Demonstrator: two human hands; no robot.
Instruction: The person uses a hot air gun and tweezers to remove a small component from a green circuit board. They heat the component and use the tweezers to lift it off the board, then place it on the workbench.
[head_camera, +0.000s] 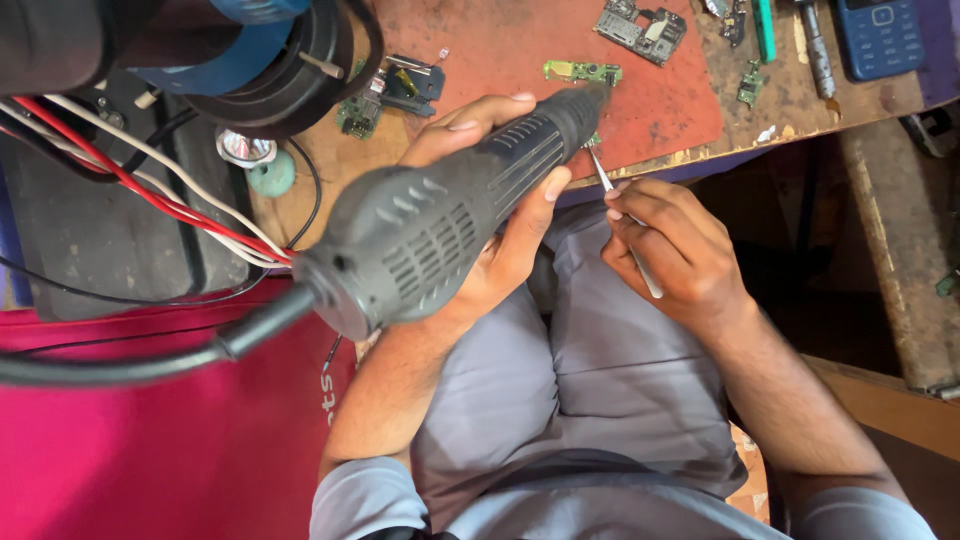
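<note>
My left hand (500, 215) grips the hot-air gun (450, 215), nozzle over the small board (592, 140) at the mat's (660, 100) edge; right hand (675, 250) pinches tweezers (625, 215); I'd hold both steady

The hot-air gun (440, 215) in the left hand (500, 200) is dark grey with ribbed vent slots, and its hose (130, 365) at eight o'clock is black. The tweezers (625, 225) in the right hand (675, 250) are silver. The mat (560, 40) at twelve o'clock is rust red, with green circuit boards (582, 71) on it. At one o'clock lies a blue keypad phone (880, 35). Red and white wires (150, 185) cross a black box (100, 230) at ten o'clock. The cloth (150, 450) at seven o'clock is magenta. The trousers (590, 370) are pale grey.
</note>
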